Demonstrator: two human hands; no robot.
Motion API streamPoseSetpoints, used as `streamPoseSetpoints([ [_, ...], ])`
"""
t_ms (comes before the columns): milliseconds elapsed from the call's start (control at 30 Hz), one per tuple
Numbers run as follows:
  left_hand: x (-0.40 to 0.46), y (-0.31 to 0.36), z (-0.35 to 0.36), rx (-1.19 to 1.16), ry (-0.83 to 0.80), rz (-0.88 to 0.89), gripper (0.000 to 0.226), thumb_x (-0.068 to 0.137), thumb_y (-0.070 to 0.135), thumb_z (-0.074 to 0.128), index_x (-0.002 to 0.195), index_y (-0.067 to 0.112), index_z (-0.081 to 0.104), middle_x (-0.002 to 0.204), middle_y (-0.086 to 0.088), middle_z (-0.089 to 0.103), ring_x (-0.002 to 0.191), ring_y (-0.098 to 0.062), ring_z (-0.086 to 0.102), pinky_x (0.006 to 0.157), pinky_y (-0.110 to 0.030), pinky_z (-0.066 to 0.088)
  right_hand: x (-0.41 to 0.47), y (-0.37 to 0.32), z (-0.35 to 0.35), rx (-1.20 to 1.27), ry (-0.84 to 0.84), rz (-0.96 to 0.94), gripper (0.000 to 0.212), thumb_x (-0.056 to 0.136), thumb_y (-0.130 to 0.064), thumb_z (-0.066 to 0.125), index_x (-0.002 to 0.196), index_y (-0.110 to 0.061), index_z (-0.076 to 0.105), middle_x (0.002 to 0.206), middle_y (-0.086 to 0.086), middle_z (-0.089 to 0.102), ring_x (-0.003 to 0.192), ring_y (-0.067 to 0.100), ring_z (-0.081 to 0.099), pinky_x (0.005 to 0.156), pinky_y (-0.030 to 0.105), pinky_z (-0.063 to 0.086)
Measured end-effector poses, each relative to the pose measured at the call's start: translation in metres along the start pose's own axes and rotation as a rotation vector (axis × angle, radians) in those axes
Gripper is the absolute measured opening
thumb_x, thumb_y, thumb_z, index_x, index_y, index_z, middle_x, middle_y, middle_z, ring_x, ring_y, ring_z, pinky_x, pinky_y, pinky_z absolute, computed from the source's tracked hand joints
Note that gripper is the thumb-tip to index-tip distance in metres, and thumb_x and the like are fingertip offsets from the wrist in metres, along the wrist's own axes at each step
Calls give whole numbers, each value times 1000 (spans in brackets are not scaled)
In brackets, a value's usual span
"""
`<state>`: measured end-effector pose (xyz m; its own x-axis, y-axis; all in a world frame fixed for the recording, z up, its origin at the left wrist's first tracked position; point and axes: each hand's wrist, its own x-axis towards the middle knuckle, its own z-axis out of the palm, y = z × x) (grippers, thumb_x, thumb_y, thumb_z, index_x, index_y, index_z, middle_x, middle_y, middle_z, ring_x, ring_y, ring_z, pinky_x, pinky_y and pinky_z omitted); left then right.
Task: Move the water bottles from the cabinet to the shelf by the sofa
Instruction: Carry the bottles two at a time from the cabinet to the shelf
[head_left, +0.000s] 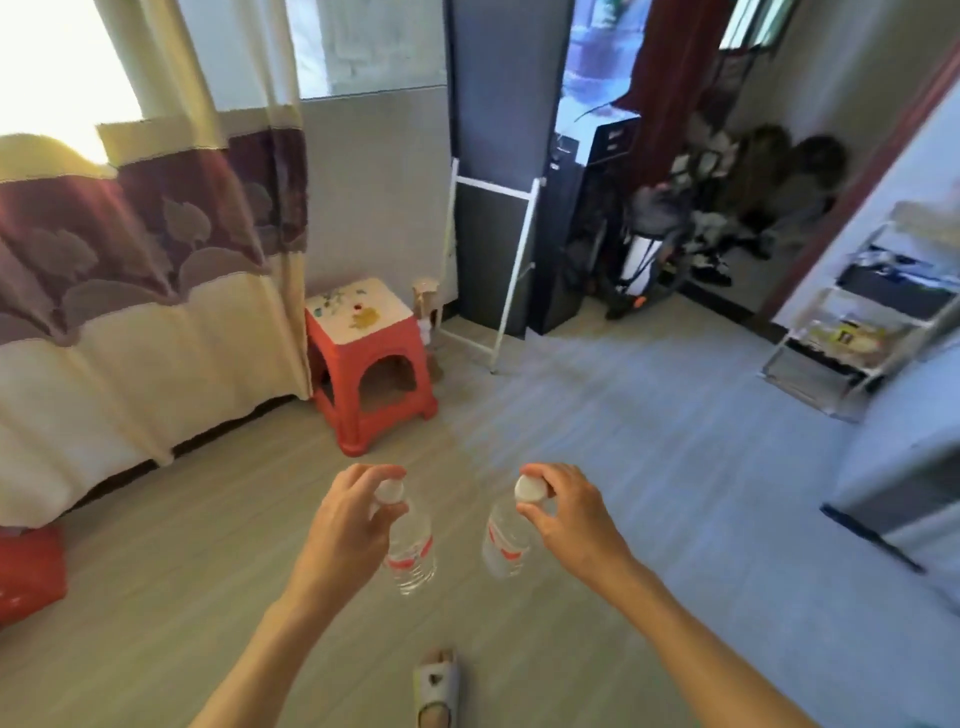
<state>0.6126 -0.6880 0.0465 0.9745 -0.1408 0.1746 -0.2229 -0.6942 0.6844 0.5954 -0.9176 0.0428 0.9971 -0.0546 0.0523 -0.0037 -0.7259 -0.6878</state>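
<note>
Looking down past our sandalled foot (436, 686), we see our left hand (345, 525) pinching the white cap of a clear water bottle (413, 551) with a red label band, and our right hand (569, 512) pinching the cap of a matching second bottle (504, 540). Both hang upright above the grey floor (597, 441), close together but apart. Farther off stand a red stool (371, 364), a curtain (156, 249) and, at right, a white shelf rack (862, 322).
</note>
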Motion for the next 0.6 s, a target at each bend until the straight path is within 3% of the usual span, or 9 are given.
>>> streamPoseSetpoints([
  [133,92,30,66,-37,-111,91,31,74,2,70,102,12,63,92,2,54,84,-21,52,76,-28,37,52,57,-46,1,107,117,34,80,-7,64,113,-9,58,113,7,59,109,20,50,83,8,27],
  [333,240,90,150,-79,-251,237,30,79,7,65,108,14,62,89,4,48,86,-17,46,77,-26,33,136,128,-117,-10,211,286,34,85,-9,59,119,-11,55,118,6,55,113,17,48,88,11,27],
  [467,323,140,204,-91,-380,339,29,81,8,63,108,16,60,105,1,52,97,-20,50,83,-30,42,174,168,-166,1,340,397,33,84,-7,60,117,-12,55,112,2,52,103,13,49,87,12,29],
  [600,392,183,266,-71,-455,426,30,80,8,64,107,19,58,103,6,49,96,-19,53,81,-26,41,219,212,-209,17,456,460,34,83,-8,61,117,-11,55,105,-2,49,100,8,46,86,10,28],
])
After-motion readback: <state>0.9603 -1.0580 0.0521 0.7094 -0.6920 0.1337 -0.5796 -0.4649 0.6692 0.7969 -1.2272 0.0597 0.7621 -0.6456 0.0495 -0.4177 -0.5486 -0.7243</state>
